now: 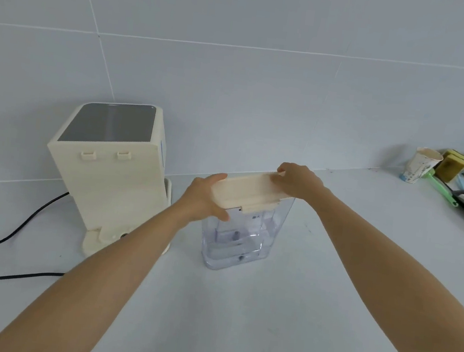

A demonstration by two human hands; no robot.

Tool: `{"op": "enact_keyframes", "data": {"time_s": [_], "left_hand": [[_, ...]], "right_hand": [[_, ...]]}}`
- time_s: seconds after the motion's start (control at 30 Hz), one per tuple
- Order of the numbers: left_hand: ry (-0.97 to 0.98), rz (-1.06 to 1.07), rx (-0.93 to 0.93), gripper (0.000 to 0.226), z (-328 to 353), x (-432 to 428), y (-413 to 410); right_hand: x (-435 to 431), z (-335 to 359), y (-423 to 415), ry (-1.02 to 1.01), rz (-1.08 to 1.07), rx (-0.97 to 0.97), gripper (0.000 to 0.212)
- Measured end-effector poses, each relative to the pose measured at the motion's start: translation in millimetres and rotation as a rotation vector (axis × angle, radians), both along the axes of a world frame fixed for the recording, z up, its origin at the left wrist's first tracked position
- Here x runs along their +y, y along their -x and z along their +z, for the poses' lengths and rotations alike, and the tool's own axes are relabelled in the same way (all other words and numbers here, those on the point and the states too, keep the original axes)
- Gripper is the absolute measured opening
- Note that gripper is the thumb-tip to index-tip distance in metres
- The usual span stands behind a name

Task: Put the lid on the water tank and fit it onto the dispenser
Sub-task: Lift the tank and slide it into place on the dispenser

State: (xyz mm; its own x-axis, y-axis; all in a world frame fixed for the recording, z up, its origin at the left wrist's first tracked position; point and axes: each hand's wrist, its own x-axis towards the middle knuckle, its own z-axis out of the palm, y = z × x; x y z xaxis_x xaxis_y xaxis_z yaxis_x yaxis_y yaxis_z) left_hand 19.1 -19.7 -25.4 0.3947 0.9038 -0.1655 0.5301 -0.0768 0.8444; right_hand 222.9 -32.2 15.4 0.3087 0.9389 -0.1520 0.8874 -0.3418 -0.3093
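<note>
While my left hand [203, 194] and right hand [297, 181] clamp the two ends of the cream lid [245, 190], I hold it over the clear water tank [239, 235] at frame centre on the table [328, 290]. I should level it, align its edges, then press evenly. At centre left, the dispenser [109, 166] waits.

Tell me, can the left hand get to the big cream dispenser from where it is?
Probably yes. The left hand holds one end of the lid over the tank, and the dispenser stands just to its left with bare counter between. It must let go first.
</note>
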Motion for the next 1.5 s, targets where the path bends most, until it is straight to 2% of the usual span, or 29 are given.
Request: {"op": "enact_keyframes", "data": {"time_s": [0.13,0.3,0.43,0.6,0.7,0.8,0.9,1.03,1.17,1.37,1.5], "left_hand": [[0.056,-0.050,-0.103,0.092,2,7,8],[0.128,-0.101,-0.163,0.097,-1,18,13],[0.184,-0.126,-0.196,0.101,-4,26,12],[0.215,-0.118,-0.245,0.105,-11,31,10],[0.195,-0.110,-0.246,0.107,-20,28,7],[0.163,-0.107,-0.210,0.093,-32,26,5],[0.161,-0.096,-0.187,0.089,-37,27,5],[0.089,-0.060,-0.157,0.084,-36,25,5],[0.040,-0.071,-0.160,0.078,-36,24,7],[-0.013,-0.056,-0.128,0.076,-33,19,17],[-0.041,0.024,-0.194,0.071,-22,14,35]], "right_hand": [[-18,-1,-6,0.027,-0.012,-0.012,0.046],[-42,1,-12,0.065,0.016,0.118,0.080],[-56,-3,-17,0.092,0.074,0.197,0.093],[-64,-25,-19,-0.067,0.061,0.305,0.103],[-68,-39,-19,-0.183,0.034,0.432,0.117],[-70,-51,-19,-0.191,0.004,0.558,0.125],[-71,-63,-17,-0.197,-0.036,0.636,0.121],[-70,-75,-11,-0.243,-0.103,0.710,0.103],[-69,-78,-10,-0.305,-0.137,0.720,0.095],[-66,-78,-6,-0.342,-0.093,0.687,0.091],[-57,-56,6,-0.343,-0.006,0.700,0.087]]}}
